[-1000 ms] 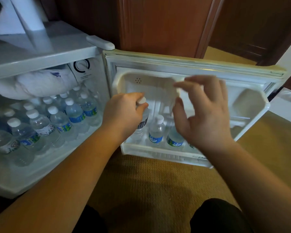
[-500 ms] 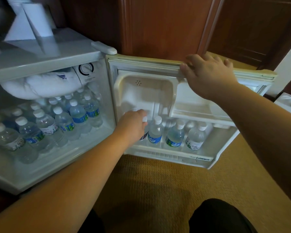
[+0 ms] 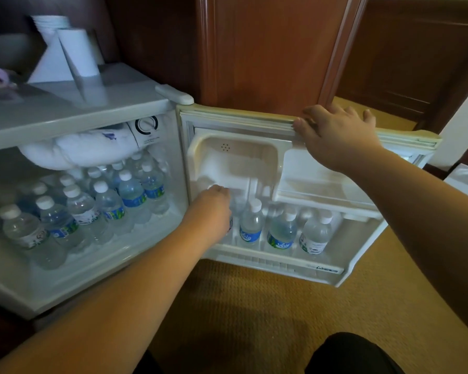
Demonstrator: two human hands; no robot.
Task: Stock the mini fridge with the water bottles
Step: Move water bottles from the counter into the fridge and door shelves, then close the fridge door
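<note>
Likely a hotel room or bedroom. A mini fridge (image 3: 92,109) sits on tan carpet (image 3: 254,306). Dark wood panelling (image 3: 254,49) stands behind.

Door shelf (image 3: 270,261) holds bottles (image 3: 283,232) (upright, side by side).

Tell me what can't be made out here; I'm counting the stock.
Head view only:
- Bottle under the left hand: the hand hides it.
- Rear bottles in the fridge cavity: front bottles and the frost lump cover them.
- Bottle labels: too small to read.
- Door outer side: faces away.
</note>
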